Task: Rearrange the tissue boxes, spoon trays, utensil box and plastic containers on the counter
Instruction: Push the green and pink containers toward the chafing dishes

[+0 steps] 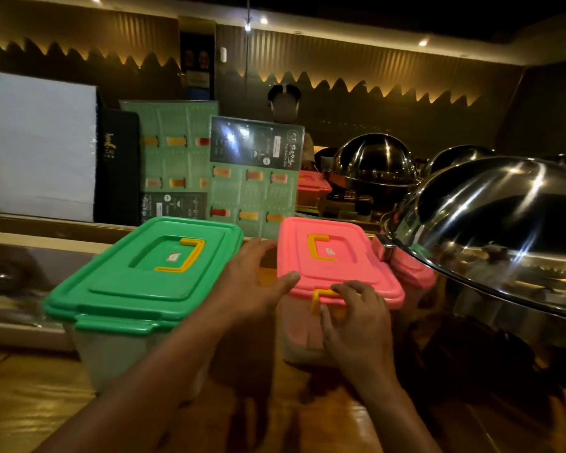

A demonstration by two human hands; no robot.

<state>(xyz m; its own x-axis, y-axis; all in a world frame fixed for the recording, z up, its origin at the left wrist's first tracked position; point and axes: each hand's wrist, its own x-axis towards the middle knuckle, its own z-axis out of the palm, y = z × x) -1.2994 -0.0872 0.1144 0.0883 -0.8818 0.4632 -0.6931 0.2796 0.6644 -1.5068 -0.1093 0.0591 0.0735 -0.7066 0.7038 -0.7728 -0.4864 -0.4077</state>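
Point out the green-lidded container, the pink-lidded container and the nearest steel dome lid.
green-lidded container [138, 276]: head view, flat of its lid.
pink-lidded container [350, 269]: head view, lid's near right part.
steel dome lid [504, 217]: head view, its curved top.

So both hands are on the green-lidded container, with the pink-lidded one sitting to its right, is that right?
Not quite. In the head view, both the left hand and right hand are on the pink-lidded container, not the green-lidded container. The pink one does sit to the green one's right.
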